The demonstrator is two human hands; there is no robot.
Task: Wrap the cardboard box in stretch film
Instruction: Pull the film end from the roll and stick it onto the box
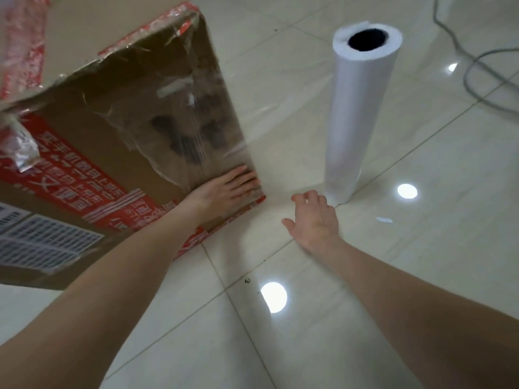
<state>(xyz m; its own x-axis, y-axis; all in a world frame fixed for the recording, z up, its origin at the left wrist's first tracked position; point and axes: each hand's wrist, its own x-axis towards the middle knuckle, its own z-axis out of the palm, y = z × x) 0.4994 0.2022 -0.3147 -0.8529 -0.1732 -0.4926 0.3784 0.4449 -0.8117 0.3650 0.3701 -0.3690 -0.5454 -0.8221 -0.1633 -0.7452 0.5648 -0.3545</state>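
Brown cardboard box (pixel 92 153) at nine to ten o'clock, standing on the tiled floor (pixel 421 276), red printed tape along its edges, one face under clear stretch film (pixel 179 113). Left hand (pixel 227 189) flat against the lower corner of that face, fingers straight, pressing the film down. Right hand (pixel 311 217) released, holding nothing, fingers loosely bent, hovering over the floor just beside the foot of the film roll (pixel 362 108). Roll upright at one o'clock, apart from the box, a clear sheet stretched between the two.

Likely step: anchoring the first layer on the box before going round. Next move, probably: taking the roll in the right hand and walking it round the box, sheet kept taut, left hand kept on the anchored edge until stuck.

Around: grey cable (pixel 466 75) looping at two o'clock, possibly in the roll's path; small white scrap (pixel 384 219) at three o'clock; shipping label (pixel 42 242) on the box at eight o'clock; crumpled wad of film or tape (pixel 22 153) hanging off the box at nine o'clock.
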